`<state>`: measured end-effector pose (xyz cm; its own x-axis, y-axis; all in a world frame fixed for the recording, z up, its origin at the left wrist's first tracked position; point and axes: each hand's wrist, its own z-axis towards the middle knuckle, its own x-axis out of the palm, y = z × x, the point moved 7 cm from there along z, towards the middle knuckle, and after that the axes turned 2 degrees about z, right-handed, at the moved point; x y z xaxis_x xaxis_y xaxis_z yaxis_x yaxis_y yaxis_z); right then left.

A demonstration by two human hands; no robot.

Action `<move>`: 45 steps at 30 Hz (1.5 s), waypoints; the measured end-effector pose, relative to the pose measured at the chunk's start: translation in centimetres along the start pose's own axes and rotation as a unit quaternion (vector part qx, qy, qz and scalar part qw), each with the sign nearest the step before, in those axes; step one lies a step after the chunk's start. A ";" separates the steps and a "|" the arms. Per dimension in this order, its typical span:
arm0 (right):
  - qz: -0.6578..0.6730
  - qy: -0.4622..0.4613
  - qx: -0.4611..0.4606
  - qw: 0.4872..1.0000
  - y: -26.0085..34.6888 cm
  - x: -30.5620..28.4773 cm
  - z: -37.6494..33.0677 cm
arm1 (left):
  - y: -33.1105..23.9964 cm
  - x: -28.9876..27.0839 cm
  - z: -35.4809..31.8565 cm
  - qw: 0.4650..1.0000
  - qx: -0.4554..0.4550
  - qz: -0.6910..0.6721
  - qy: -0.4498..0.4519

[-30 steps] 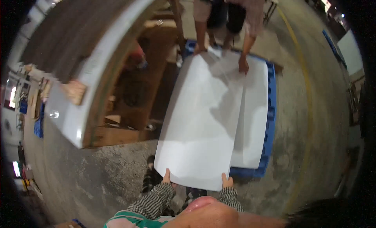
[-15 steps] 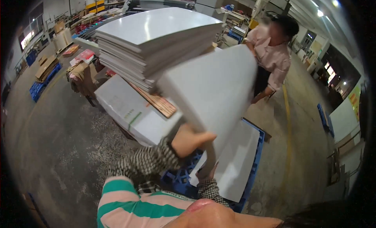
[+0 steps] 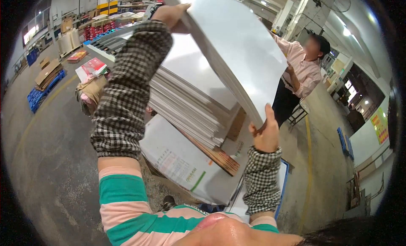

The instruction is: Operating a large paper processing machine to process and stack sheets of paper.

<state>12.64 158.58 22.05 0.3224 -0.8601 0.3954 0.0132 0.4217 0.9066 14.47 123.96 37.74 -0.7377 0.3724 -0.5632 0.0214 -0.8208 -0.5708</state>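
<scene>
Behind lifted white sheets, co-worker's hands hidden.

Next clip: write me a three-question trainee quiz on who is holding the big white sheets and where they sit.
1. True or false: the left hand grips the top corner of the large white sheet bundle.
2. The right hand holds the bundle's: A) lower edge B) middle C) nothing.
3. What lies under the tall stack of white sheets?

Key: 1 true. 2 A. 3 A brown wooden pallet on a white wrapped block.
</scene>
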 end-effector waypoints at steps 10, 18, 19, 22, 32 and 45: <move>-0.171 0.051 0.048 0.983 -3.1 0.2 1.5 | 32.8 -2.0 -0.4 0.957 -0.222 0.083 -0.168; 0.110 0.068 -0.131 0.983 -5.2 0.3 5.0 | 29.1 3.8 1.1 0.968 -0.172 -0.021 -0.180; -0.340 0.002 -0.255 0.905 -7.6 -3.5 6.4 | 35.8 1.6 3.2 0.967 -0.178 0.005 -0.181; -0.068 0.075 -0.090 0.991 -7.4 3.8 8.0 | 43.9 1.2 5.7 0.958 -0.218 0.092 -0.160; -0.216 -0.295 -0.037 0.930 -13.4 -26.1 -3.1 | 56.6 13.3 -18.1 0.852 -0.247 0.100 0.450; -0.468 -0.378 0.613 0.512 -31.4 -78.8 -45.6 | 11.5 44.8 -92.3 0.551 -0.389 0.034 0.738</move>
<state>30.00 226.24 -44.27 0.2532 -0.5825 -0.7724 -0.9268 -0.3751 -0.0210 43.90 171.15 -49.23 0.6223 0.7693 -0.1444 0.7206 -0.6352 -0.2780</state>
